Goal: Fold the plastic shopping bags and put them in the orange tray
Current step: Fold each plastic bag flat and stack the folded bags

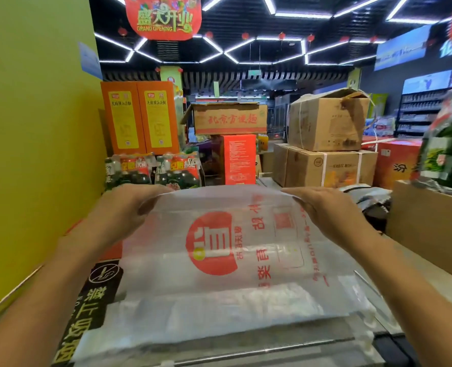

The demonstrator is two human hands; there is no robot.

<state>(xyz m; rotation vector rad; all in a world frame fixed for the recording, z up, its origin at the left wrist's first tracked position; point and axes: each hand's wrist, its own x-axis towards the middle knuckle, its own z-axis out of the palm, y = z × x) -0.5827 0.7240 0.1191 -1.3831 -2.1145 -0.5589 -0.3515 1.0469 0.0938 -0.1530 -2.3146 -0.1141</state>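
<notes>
A translucent white plastic shopping bag (pixel 219 260) with a red round logo and red lettering hangs spread out in front of me over the counter. My left hand (pixel 129 207) pinches its far top edge at the left corner. My right hand (pixel 325 207) pinches the same edge at the right corner. The bag's near part lies on a pile of more bags (pixel 206 321) on the counter. A strip of orange (pixel 108 250) shows at the left under my left forearm; I cannot tell whether it is the tray.
A yellow-green wall (pixel 34 154) closes the left side. A black no-smoking sign (pixel 92 300) lies on the counter at the left. Behind the counter stand bottle packs (pixel 153 170), orange boxes (pixel 140 117) and stacked cardboard cartons (pixel 325 144). A cardboard box (pixel 431 223) stands at the right.
</notes>
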